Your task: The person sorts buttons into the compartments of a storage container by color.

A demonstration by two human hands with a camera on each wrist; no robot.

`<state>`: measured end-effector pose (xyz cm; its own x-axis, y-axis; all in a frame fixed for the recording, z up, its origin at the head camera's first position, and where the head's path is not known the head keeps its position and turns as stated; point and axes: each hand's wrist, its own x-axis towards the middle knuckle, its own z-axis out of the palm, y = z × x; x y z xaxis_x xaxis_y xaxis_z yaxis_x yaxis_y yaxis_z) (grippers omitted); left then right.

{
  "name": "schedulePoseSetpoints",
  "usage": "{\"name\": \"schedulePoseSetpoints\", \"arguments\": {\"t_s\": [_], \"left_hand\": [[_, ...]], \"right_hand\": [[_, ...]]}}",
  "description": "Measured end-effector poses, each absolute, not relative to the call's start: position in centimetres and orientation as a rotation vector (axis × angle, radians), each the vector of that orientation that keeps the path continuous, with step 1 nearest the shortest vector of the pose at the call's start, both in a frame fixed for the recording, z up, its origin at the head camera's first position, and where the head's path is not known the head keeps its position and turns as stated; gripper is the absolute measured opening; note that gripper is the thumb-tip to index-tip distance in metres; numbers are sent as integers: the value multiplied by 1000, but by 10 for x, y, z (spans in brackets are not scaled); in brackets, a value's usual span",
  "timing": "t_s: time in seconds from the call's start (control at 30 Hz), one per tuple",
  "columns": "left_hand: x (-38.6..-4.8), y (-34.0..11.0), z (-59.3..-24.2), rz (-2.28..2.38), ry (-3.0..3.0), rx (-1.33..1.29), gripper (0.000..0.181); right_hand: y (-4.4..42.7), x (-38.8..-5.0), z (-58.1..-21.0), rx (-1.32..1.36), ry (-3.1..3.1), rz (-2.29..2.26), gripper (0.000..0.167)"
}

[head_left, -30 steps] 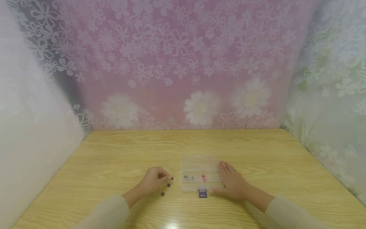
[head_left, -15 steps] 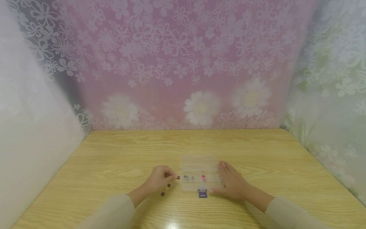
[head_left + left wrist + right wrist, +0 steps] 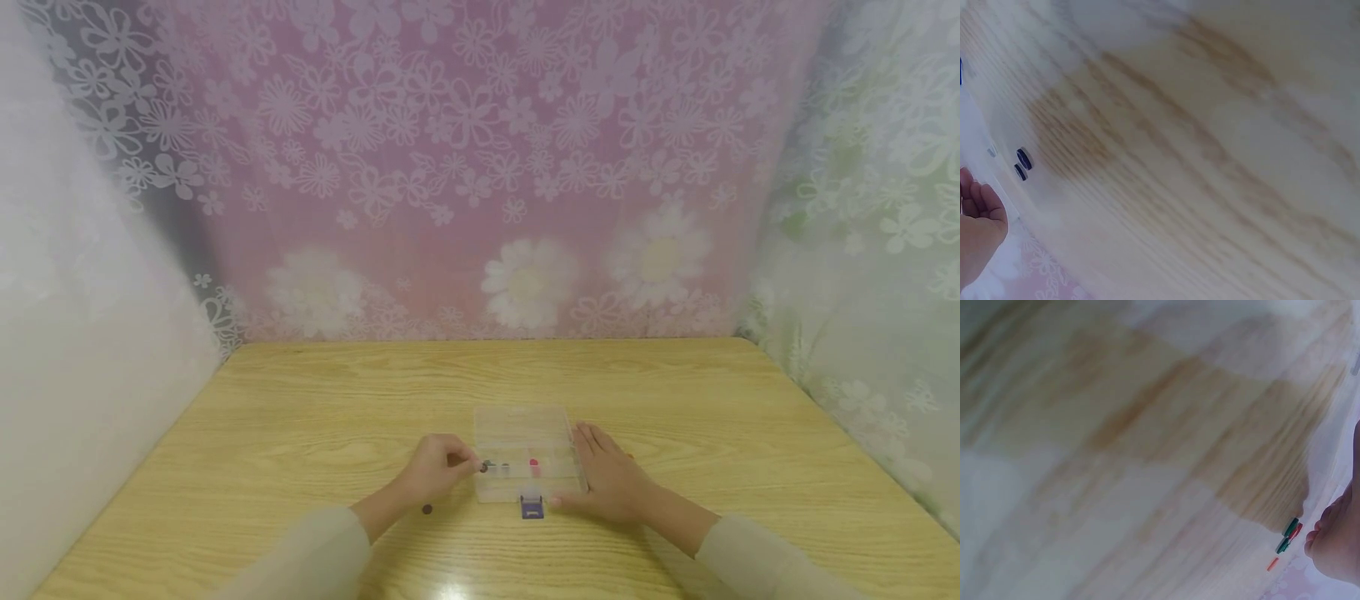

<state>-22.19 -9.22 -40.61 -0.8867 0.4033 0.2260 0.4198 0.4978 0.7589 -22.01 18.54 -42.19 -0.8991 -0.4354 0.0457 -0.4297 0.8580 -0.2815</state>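
A clear plastic compartment box with a purple latch stands on the table. Dark pieces and a pink-red button show inside it. My left hand pinches a dark button between thumb and fingertips at the box's left wall. Another dark button lies on the table below that hand; two dark buttons show in the left wrist view. Against the box's right side rests my right hand, fingers extended along the wall and thumb at the front corner.
Green buttons, a red button and an orange one lie on the table beyond the right hand. A floral curtain hangs behind the table, with pale sheets at both sides.
My left hand has carried the pinched dark button rightward from the table to the box's left edge. One loose button is now hidden behind that hand in the head view. The right hand stays put.
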Motion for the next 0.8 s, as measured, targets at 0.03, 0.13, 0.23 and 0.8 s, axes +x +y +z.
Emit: {"name": "schedulePoseSetpoints", "arguments": {"t_s": [0.03,0.13,0.23,0.8], "left_hand": [[-222,-91,-406,-1377,-2699,-751,10],[-222,-87,-406,-1380,-2709,-751,9],[-222,-83,-405,-1391,-2726,-745,8],[-220,-77,-407,-1385,-2733,-768,6]], "right_hand": [[185,-220,-422,-701,3010,-448,110],[186,-220,-423,-706,3010,-446,109],[186,-220,-423,-712,3011,-443,109],[185,-220,-422,-692,3007,-439,110]]}}
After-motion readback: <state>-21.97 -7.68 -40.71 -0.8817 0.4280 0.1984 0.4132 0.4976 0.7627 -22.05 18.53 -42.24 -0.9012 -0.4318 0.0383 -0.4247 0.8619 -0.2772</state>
